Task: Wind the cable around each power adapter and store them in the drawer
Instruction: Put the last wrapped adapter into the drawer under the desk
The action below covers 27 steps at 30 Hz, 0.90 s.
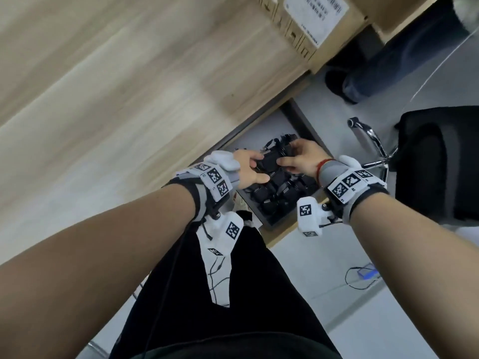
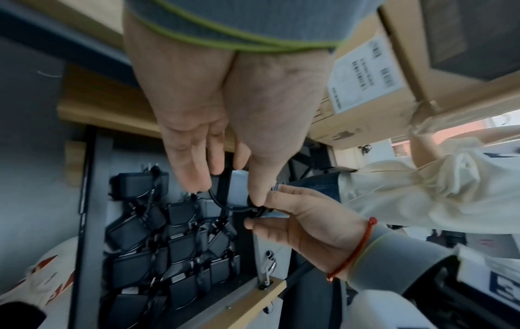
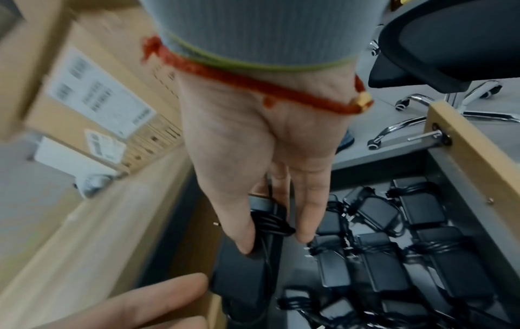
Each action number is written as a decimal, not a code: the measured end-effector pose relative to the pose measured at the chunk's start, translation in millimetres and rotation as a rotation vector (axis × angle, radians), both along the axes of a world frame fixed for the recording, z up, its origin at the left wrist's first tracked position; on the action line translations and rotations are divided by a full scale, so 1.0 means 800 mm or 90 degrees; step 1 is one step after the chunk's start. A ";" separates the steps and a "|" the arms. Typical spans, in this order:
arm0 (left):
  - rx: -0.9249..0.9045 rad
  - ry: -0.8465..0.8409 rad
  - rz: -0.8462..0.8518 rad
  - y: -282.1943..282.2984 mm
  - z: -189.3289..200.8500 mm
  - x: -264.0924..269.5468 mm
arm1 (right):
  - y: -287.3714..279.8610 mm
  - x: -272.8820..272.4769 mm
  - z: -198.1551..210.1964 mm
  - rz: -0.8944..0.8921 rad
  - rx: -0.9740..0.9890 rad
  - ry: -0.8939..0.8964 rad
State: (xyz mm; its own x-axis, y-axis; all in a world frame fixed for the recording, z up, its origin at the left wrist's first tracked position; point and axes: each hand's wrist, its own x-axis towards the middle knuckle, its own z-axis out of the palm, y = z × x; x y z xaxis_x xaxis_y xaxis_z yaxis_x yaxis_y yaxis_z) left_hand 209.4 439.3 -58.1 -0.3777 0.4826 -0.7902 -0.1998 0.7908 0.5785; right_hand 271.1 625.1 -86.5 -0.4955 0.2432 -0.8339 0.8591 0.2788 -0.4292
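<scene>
Both my hands hold one black power adapter (image 1: 269, 161) over the open drawer (image 1: 298, 117) under the desk. My left hand (image 1: 255, 168) grips its left end between thumb and fingers. My right hand (image 1: 285, 161) pinches the other end, where the cable is wound in tight turns (image 3: 271, 222). The right wrist view shows the adapter body (image 3: 242, 271) hanging below the right hand (image 3: 274, 240). In the left wrist view a loose loop of cable (image 2: 222, 200) runs under the left hand (image 2: 230, 191). Several wound adapters (image 1: 274, 193) lie packed in the drawer.
The wooden desktop (image 1: 116, 99) fills the upper left, with cardboard boxes (image 1: 305, 24) at its far end. A black office chair (image 1: 435, 161) on a chrome base stands right of the drawer. Another person's leg (image 1: 404, 55) is beyond it. My legs are below the drawer front (image 1: 280, 237).
</scene>
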 end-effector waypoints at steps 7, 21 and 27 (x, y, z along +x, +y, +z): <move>-0.052 -0.016 0.027 -0.013 -0.087 0.022 | -0.007 -0.015 -0.088 0.147 0.162 -0.024; -0.102 -0.047 0.098 -0.014 -0.208 0.036 | 0.000 -0.066 -0.204 0.214 0.285 0.041; -0.110 -0.038 0.105 -0.010 -0.225 0.040 | -0.003 -0.068 -0.238 0.258 0.319 0.013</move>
State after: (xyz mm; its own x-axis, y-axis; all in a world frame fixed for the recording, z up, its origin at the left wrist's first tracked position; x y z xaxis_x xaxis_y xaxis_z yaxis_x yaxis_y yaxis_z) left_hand 241.3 431.5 -238.1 -0.3906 0.2732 -0.8791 -0.3645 0.8310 0.4202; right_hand 216.8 623.1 -276.8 -0.6442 0.3915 -0.6571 0.6371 0.7500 -0.1778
